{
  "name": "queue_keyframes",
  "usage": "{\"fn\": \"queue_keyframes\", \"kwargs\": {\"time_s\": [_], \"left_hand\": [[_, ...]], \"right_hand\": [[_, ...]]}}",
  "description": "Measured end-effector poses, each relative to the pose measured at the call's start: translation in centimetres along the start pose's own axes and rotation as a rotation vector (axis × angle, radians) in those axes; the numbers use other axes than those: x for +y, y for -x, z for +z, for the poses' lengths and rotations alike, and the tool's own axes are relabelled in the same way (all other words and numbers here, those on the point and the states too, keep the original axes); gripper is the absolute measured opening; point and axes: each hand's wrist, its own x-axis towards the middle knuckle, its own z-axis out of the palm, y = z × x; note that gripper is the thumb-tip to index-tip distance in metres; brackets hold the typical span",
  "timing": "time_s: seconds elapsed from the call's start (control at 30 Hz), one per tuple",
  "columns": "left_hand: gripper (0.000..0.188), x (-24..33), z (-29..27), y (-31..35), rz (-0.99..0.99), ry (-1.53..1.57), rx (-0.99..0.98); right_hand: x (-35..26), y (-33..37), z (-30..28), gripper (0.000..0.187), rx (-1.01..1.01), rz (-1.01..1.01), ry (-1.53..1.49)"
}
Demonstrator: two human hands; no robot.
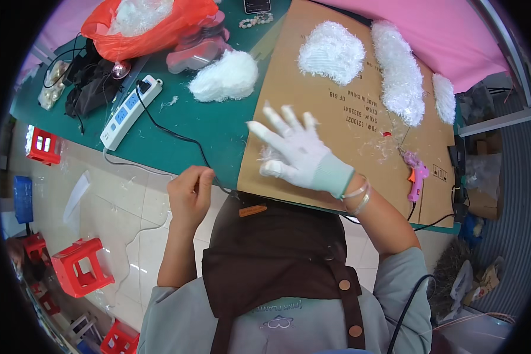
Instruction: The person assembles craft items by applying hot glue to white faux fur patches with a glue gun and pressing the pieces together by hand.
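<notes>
My left hand (192, 192), bare, is curled into a fist just off the table's front edge, and nothing shows in it. My right hand (295, 144) wears a white knit glove with a pale green cuff. Its fingers are spread above the cardboard sheet (360, 171), near the sheet's left edge. A small tuft of white fluff (269, 154) shows between the thumb and the forefinger; whether it clings to the glove or lies on the cardboard, I cannot tell. Fluffy white tinsel-like pieces lie farther back: a rounded one (331, 53), a long one (399, 74) and a short one (444, 98).
A pink glue gun (416, 177) lies on the cardboard's right side. On the green table (177, 127) are a white power strip (131, 112) with a black cord, a white fluffy bundle (225, 76) and a red plastic bag (144, 44). Red stools (82, 268) stand on the floor at left.
</notes>
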Motion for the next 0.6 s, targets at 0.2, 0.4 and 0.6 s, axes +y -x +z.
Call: {"fn": "queue_keyframes", "kwargs": {"time_s": [0.2,0.4,0.6], "left_hand": [[0.020,0.3,1.0,-0.1,-0.002,0.036,-0.077],[0.006,2.1,0.9,-1.5,0.068,-0.005,-0.027],[0.025,0.7,0.2,-1.1,0.030,-0.046,0.066]], "right_hand": [[0.7,2.3,2.2,0.072,-0.005,0.075,0.142],[4.7,3.8,-0.7,0.058,0.190,0.124,-0.411],[5.9,6.3,-4.2,0.046,0.258,0.507,-0.442]]}}
